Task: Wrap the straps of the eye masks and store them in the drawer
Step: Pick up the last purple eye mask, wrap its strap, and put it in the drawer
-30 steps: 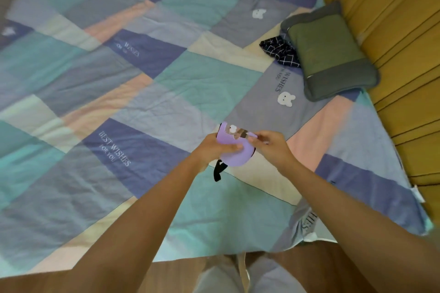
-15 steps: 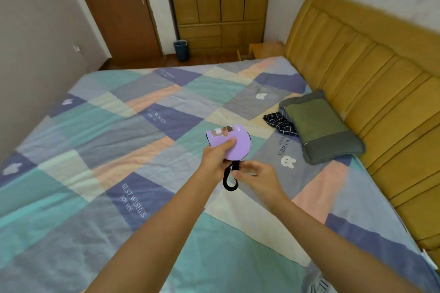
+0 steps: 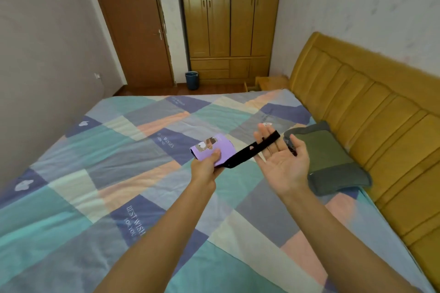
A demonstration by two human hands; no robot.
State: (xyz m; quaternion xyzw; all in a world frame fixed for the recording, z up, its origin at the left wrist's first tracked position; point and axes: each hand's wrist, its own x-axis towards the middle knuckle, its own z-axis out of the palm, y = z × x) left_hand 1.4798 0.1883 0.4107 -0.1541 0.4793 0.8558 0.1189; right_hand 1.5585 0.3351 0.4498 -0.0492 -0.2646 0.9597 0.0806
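Note:
My left hand (image 3: 206, 166) grips a folded purple eye mask (image 3: 212, 150) above the bed, thumb on top of it. Its black strap (image 3: 252, 150) is stretched taut to the right and looped over the fingers of my right hand (image 3: 282, 162), which is spread flat, palm up. A second, dark checked eye mask (image 3: 291, 145) lies on the bed beside the pillow, mostly hidden behind my right hand. At the far corner of the bed stands a wooden bedside cabinet (image 3: 271, 82); its drawer (image 3: 246, 85) looks partly pulled out.
The bed wears a patchwork sheet (image 3: 114, 173). A grey-green pillow (image 3: 333, 159) lies against the yellow headboard (image 3: 371, 112) on the right. A wooden wardrobe (image 3: 228, 19), a brown door (image 3: 133, 21) and a blue bin (image 3: 192, 80) stand at the far wall.
The view has lifted from the bed to the room. My right hand has pulled the black strap out to the right and opened flat under it; my left hand still holds the purple mask.

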